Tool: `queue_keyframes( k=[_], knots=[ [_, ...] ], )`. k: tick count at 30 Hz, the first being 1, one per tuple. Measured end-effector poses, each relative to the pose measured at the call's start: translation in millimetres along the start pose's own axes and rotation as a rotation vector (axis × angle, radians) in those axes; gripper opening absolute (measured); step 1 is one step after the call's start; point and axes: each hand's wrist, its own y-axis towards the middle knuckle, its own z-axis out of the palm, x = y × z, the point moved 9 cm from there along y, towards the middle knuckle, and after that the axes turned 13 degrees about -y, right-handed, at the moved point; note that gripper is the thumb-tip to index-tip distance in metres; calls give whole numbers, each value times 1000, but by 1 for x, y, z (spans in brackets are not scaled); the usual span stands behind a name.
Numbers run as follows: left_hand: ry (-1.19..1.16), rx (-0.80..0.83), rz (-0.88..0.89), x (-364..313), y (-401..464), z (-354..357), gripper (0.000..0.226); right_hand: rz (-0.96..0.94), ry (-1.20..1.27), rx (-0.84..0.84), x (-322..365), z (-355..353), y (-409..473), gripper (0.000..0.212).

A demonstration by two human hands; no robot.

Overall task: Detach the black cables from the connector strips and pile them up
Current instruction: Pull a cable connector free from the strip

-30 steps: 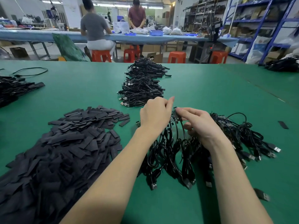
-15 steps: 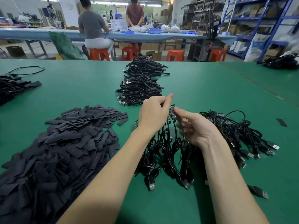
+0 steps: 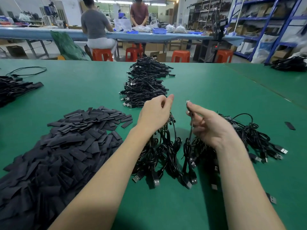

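Note:
My left hand (image 3: 155,114) grips the connector strip (image 3: 171,119), from which a bunch of black cables (image 3: 159,153) hangs down to the green table (image 3: 207,90). My right hand (image 3: 210,126) pinches one separate black cable (image 3: 189,143) near its small board end (image 3: 188,101), lifted apart from the strip. Its USB plug lies on the table below. Another strip with attached cables (image 3: 252,136) lies to the right, partly behind my right hand. A long pile of loose black cables (image 3: 146,85) stretches away just beyond my hands.
A big heap of flat black sleeves (image 3: 58,153) covers the table at left. More cables (image 3: 11,88) lie at the far left edge and at far right (image 3: 290,63). A single black sleeve (image 3: 289,125) lies at right. Two people work at a far blue table.
My hands have drawn apart. The right hand has pulled one cable's end off the strip and lifted it to the right, while the left still holds the strip.

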Motion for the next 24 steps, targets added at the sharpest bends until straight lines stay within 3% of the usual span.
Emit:
queue_keyframes(
  k=[4, 8, 11, 16, 20, 24],
  knots=[
    [-221, -59, 79, -17, -19, -8, 25, -108, -72, 27, 28, 4, -7, 16],
    [-847, 81, -151, -13, -41, 12, 16, -126, -145, -6, 26, 25, -8, 17],
    [-1074, 115, -266, -6, -53, 19, 15, -105, -180, -51, 18, 36, -8, 16],
    [-1111, 78, -345, 13, -61, 14, 4, -82, -358, -97, 16, 37, -10, 24],
    [-1083, 36, -444, 28, -60, 12, 3, -313, -555, -228, 49, 29, -20, 20],
    [-987, -6, -482, 39, -64, 18, 9, -489, -1057, -52, 81, 86, -12, 10]
  ],
)
